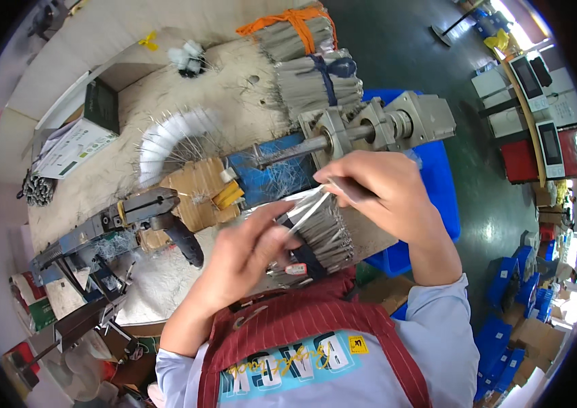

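My right hand (pixel 380 187) is pinching a white strip (pixel 309 211) near its upper end, thumb and finger closed together, while my left hand (pixel 244 253) is showing half-curled fingers by the lower end; blur is hiding whether it is gripping. I'm judging this spread is keeping the strip straight. Below, a wire bundle (pixel 329 234) is lying on the tabletop (pixel 237 64), its dark band (pixel 309 262) presumably holding the wires together.

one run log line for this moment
right hand: pinching white strip | left hand: blurred, at strip | grey bundle: beneath strip, dark band across
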The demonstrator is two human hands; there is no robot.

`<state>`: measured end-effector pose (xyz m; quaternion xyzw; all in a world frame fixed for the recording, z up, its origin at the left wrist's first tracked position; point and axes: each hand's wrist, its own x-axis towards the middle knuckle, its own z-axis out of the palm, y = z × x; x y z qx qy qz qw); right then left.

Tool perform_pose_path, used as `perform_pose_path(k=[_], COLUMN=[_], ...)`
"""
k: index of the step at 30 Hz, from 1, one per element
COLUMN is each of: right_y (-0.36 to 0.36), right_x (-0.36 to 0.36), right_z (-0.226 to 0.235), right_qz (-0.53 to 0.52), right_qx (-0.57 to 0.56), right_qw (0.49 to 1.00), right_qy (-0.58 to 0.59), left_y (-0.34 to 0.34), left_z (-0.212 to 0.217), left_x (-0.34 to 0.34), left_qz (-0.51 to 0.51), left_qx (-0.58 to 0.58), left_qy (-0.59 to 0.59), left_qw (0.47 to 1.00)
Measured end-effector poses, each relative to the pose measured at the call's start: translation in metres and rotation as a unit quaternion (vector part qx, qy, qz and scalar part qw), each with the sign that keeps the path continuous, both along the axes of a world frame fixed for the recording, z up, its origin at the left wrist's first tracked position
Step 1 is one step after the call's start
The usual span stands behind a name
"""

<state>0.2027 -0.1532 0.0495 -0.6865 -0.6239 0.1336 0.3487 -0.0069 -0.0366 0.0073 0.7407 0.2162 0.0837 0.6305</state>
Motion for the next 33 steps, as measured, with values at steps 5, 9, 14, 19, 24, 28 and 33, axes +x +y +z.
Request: perform_pose_path(k=[5, 9, 14, 19, 24, 28, 33], right_y=[0.064, 0.109, 0.102, 0.131, 0.163, 0.167, 0.144], right_x=[0.016, 0.025, -0.005, -0.053, -0.057, -0.06, -0.077], right_z=[-0.016, -0.021, -0.02, -0.049, -0.046, -0.05, -0.07], right_qz=[0.065, 0.127, 0.215, 0.278, 0.284, 0.296, 0.233], right_qx=[0.021, -0.166, -0.017, 0.036, -0.124, -0.142, 0.036], right_qw=[0.97, 0.946, 0.957, 0.95, 0.951, 0.944, 0.954], right_qy=[-0.232, -0.25, -0.194, -0.139, -0.024, -0.012, -0.184], left_y=[0.057, 0.085, 0.08, 0.066, 0.05, 0.03, 0.016], left_z=[0.004, -0.001, 0.024, 0.017, -0.042, -0.085, -0.086], left_x=[0.017, 0.016, -0.019, -0.06, -0.104, -0.093, -0.063], left_qz=[0.044, 0.005, -0.021, 0.133, 0.397, 0.352, 0.347], left_qx=[0.511, 0.483, 0.463, 0.418, 0.27, 0.126, -0.167], left_qy=[0.025, 0.07, 0.09, 0.063, 0.052, 0.035, -0.109], left_qw=[0.858, 0.873, 0.881, 0.897, 0.876, 0.927, 0.917])
